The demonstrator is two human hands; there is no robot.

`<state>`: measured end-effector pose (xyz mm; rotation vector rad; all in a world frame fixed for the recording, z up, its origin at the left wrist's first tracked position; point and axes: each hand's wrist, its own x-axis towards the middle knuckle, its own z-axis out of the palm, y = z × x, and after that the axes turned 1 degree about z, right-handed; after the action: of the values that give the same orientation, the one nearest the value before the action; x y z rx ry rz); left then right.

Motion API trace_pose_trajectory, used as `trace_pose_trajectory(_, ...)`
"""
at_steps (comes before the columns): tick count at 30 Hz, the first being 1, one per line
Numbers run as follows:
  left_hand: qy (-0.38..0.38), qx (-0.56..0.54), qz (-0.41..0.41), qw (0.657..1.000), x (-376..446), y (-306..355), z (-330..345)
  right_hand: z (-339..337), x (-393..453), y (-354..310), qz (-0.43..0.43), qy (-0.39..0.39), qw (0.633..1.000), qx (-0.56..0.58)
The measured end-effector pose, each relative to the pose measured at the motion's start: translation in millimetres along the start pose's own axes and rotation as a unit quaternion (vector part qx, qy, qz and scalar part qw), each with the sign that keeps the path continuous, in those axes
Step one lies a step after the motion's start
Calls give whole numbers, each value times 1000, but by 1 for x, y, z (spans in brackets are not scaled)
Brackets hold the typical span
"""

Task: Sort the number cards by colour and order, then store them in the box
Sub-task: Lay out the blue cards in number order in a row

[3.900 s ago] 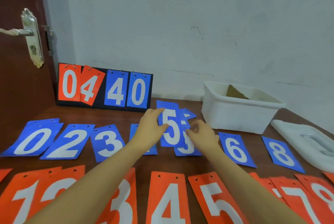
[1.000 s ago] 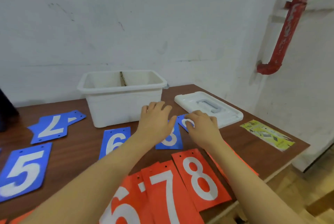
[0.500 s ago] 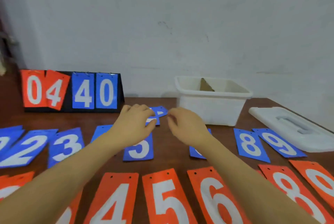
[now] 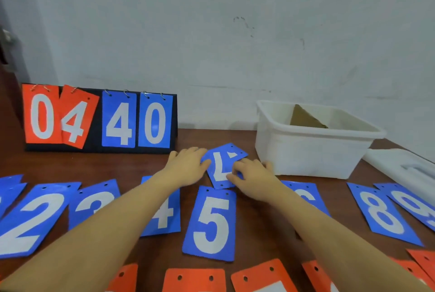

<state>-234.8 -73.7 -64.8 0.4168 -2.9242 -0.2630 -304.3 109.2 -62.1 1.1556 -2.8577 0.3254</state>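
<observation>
Blue 7 card lies between both hands' grip, seemingly pinched.
</observation>
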Motion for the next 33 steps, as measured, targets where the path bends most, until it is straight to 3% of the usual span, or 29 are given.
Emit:
trace_pose_trajectory(4, -36, -46, -36, 998, 24, 4, 11, 5, 2, -8, 75, 75, 994, -27)
trace_pose_trajectory(9, -13, -58, -47, 997, 40, 6, 24, 7, 22, -20, 201, -17, 979, 35)
trace_pose_trajectory(12, 12, -65, -45, 997, 40, 3, 27, 3, 26, -23, 235, -28, 965, 111)
trace_pose_trajectory(17, 36, -83, -55, 994, 41, 1, 25, -7, 7, -15, 123, 158, 969, 145)
trace_pose_trajectory(19, 30, -49, -41, 998, 43, 7, 26, -16, 0, -9, 96, 195, 961, 173)
trace_pose_trajectory(25, 35, -121, -67, 990, 51, 30, 21, -29, -12, -3, 109, 196, 954, 197)
trace_pose_trajectory(29, 15, -49, -125, 991, 43, 29, 19, -26, -21, 0, 126, 177, 951, 219)
trace_pose_trajectory(33, -30, -56, -58, 996, 33, 25, 16, -27, -24, 4, 137, 168, 950, 222)
